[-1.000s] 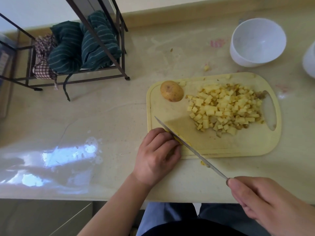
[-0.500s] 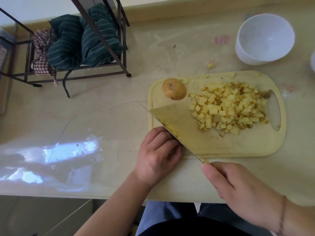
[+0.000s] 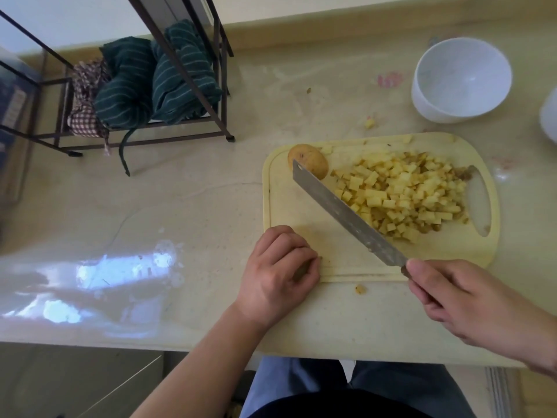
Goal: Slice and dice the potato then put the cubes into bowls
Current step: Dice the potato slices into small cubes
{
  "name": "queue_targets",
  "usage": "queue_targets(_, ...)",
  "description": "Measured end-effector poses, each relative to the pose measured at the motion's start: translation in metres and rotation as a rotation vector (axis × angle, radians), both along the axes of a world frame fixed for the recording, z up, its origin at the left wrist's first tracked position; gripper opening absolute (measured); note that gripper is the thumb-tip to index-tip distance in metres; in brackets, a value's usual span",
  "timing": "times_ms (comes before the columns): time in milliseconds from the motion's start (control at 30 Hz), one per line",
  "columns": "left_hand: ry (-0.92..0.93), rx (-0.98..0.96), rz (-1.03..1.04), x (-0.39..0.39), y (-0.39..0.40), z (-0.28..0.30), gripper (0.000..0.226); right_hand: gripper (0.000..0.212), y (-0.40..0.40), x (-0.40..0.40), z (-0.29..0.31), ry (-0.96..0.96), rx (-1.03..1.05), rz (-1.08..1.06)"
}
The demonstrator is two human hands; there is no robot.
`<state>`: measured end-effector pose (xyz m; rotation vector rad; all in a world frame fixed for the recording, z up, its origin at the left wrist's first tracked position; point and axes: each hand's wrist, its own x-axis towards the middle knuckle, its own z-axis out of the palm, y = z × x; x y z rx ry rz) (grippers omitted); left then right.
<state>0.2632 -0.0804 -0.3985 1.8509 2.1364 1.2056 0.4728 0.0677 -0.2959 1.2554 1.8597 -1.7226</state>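
**Knife across the board, cubes heaped to the right**

We see the right hand [image 3: 470,309] gripping the handle of a knife [image 3: 346,212], fingers and thumb wrapped round it at the near right corner of the cutting board [image 3: 301,206]. The blade runs on a slant from that hand up and to the left across the board, its flat face turned up toward us, and its blunt tip covers part of a potato piece [image 3: 313,159] with the skin still on, which sits at the far left corner of the board. The blade's right edge lies along the left side of the pile of potato cubes [image 3: 407,194], which fills the middle and right of the board up to the handle slot.

The left hand [image 3: 280,273] rests at the near left corner of the board with its fingers curled under. We cannot tell whether it holds anything.

A white bowl [image 3: 461,79] stands on the counter [image 3: 180,206] beyond the board's far right corner, apart from it. The edge of a second white bowl [image 3: 549,116] shows at the right border. One stray cube [image 3: 369,123] lies on the counter between the board and the first bowl, and a scrap [image 3: 360,289] lies just off the board's near edge.

At the far left a metal rack [image 3: 168,137] holds folded striped cloths [image 3: 156,82].
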Motion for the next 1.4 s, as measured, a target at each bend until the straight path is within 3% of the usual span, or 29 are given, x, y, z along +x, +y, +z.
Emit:
queue_targets(133,-0.034,0.024,-0.016,0.0,-0.002,0.003,0.006,0.068,-0.003,0.001,0.002,0.01,0.067,0.041)
queue_targets(300,-0.032,0.251,0.092,0.012,0.002,0.053,0.015,0.073,-0.006,0.018,0.011,-0.009,0.489,0.275)
queue_targets(367,0.017,0.274,0.027,0.016,0.015,0.08,0.014,0.071,-0.004,0.022,0.017,-0.072,0.661,0.362)
queue_targets(433,0.07,0.137,-0.054,0.014,0.036,0.095,0.016,0.069,-0.002,0.025,0.018,-0.11,0.81,0.446)
queue_targets(533,0.175,-0.231,-0.108,0.003,0.068,0.094,0.025,0.076,0.0,0.026,0.017,-0.193,0.928,0.557)
queue_targets(667,0.142,-0.482,-0.272,-0.006,0.093,0.079,0.025,0.075,0.003,0.029,0.012,-0.229,0.921,0.635)
queue_targets(900,0.043,-0.565,-0.363,-0.007,0.116,0.074,0.027,0.077,0.005,0.035,0.013,-0.221,0.935,0.608)
queue_targets(1200,0.036,-0.507,-0.313,-0.001,0.131,0.065,0.027,0.099,-0.002,0.034,0.015,-0.159,0.945,0.622)
queue_targets(1400,0.006,-0.352,-0.27,0.001,0.127,0.067,0.039,0.074,-0.002,0.022,0.023,-0.129,0.932,0.654)
